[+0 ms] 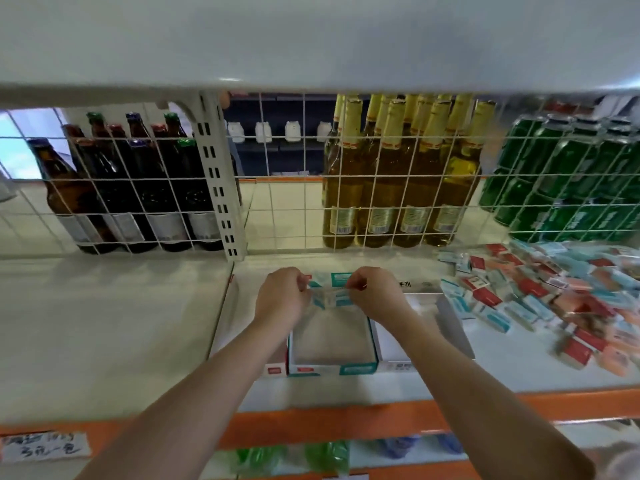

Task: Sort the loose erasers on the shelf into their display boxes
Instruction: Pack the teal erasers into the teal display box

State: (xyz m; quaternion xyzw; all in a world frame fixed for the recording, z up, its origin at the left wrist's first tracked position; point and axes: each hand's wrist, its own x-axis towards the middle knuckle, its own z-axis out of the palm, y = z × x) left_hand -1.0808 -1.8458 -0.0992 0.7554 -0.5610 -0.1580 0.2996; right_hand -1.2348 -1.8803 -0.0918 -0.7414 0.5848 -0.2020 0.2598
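Three display boxes stand side by side on the white shelf (104, 323): a red-trimmed box (277, 368) on the left, a teal-trimmed box (332, 367) in the middle, a white box (450, 327) on the right. Above the teal box's rear, my left hand (282, 296) and my right hand (375, 294) each pinch one end of a clear plastic piece with teal print (329, 296), at the box's upright lid flap. The teal box's floor shows bare. A heap of loose erasers (540, 292) in teal, red and salmon sleeves lies to the right.
A white wire grid (294, 188) closes the shelf's back. Behind it stand dark bottles (138, 188), amber bottles (398, 174) and green cans (571, 181). An orange strip (346, 424) runs along the shelf's front edge, with a handwritten label (45, 446) at lower left.
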